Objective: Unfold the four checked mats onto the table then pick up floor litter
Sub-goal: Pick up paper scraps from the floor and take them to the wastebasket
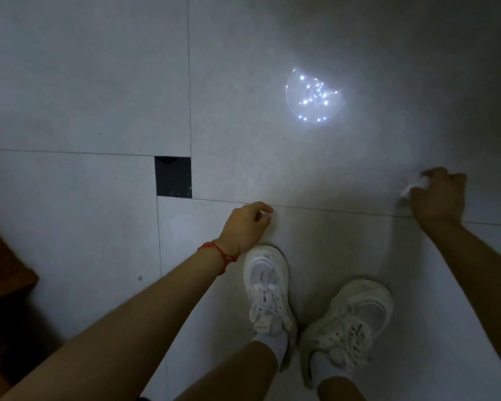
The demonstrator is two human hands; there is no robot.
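Note:
I look straight down at a pale tiled floor (84,82). My right hand (440,198) is at the right, low over the floor, its fingers closed on a crumpled piece of white paper litter (411,188). My left hand (248,224), with a red bead bracelet at the wrist, hangs near the middle with its fingers loosely curled and nothing in them. The checked mats and the table are out of view.
My two white sneakers (268,287) (350,319) stand on the tiles below my hands. A small black inlay tile (173,177) lies left of centre. A bright lamp reflection (314,98) shines on the floor. A brown wooden furniture edge (3,273) sits at the lower left.

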